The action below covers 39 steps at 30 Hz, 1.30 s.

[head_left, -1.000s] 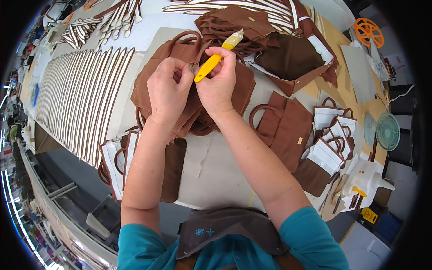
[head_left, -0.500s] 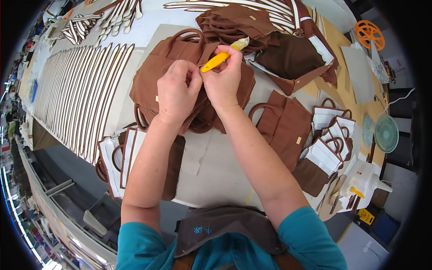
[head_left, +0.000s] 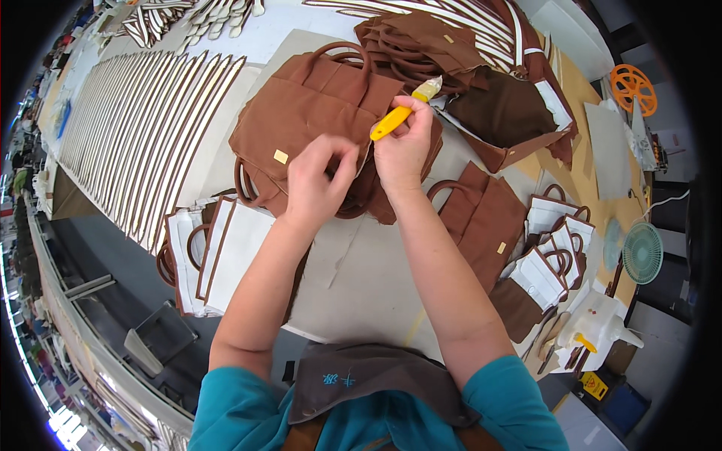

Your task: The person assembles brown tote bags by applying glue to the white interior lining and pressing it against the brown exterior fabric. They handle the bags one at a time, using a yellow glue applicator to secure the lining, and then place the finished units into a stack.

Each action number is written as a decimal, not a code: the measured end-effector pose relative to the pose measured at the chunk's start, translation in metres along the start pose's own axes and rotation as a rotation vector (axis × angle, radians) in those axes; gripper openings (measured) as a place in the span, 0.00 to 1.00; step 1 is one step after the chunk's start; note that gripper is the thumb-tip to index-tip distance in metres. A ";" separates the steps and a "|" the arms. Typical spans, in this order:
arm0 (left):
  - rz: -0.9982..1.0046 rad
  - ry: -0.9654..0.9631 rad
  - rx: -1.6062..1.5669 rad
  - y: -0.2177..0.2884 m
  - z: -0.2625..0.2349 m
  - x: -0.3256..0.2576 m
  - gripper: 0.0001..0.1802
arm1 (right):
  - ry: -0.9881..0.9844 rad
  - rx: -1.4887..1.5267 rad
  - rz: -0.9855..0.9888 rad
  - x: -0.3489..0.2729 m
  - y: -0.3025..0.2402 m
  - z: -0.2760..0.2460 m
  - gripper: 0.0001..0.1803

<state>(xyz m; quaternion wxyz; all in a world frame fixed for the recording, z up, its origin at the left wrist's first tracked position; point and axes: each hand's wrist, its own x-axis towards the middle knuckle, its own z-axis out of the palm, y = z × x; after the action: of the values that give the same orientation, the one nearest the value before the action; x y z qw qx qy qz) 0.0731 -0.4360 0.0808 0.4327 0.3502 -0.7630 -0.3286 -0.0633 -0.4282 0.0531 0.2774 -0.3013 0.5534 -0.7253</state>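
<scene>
On the table a brown handbag piece with rolled handles and a small gold plate lies over more brown pieces. My right hand is closed round a yellow-handled brush with its pale bristle end pointing up and away. That hand's fingertips are at the raw side edge of the brown piece; whether they also pinch it is hidden. My left hand is over the near part of the same piece, thumb and finger curled together close to that edge. What it pinches, if anything, cannot be made out.
Rows of brown-and-white strips lie at the left. Stacked brown pieces and an open dark-lined bag stand at the back right. Another brown bag piece, white-lined handled pieces and a green fan are at the right.
My left hand has drawn toward me, away from my right hand, uncovering the gold plate. The right hand still holds the brush. The whole view has shifted slightly.
</scene>
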 end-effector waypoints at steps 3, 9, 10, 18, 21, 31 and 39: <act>0.357 0.020 0.103 0.005 -0.015 -0.043 0.10 | -0.030 0.115 -0.080 0.009 -0.002 0.004 0.28; 0.093 0.122 0.098 -0.020 -0.012 -0.068 0.14 | -0.141 0.103 -0.090 0.018 -0.044 0.042 0.28; 0.078 0.123 0.211 -0.024 -0.008 -0.065 0.15 | -0.150 0.124 -0.113 0.021 -0.047 0.047 0.28; -0.087 -0.036 0.602 -0.026 0.012 -0.050 0.21 | -0.232 -0.006 -0.462 0.051 -0.085 0.094 0.23; -0.152 0.001 0.467 -0.028 0.010 -0.050 0.19 | -0.488 0.409 -0.376 0.050 -0.187 0.084 0.23; -0.517 0.196 -0.488 0.017 -0.044 -0.103 0.12 | -0.561 0.195 -0.300 -0.069 -0.254 -0.088 0.23; -0.163 0.004 -0.291 0.128 -0.031 -0.184 0.02 | -0.474 0.214 0.094 -0.171 -0.188 -0.152 0.25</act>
<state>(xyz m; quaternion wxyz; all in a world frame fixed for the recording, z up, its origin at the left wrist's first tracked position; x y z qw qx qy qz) 0.1389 -0.2228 0.1179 0.4525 0.3451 -0.6754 -0.4690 -0.0754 -0.1616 0.1816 0.4628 -0.4058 0.4063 -0.6753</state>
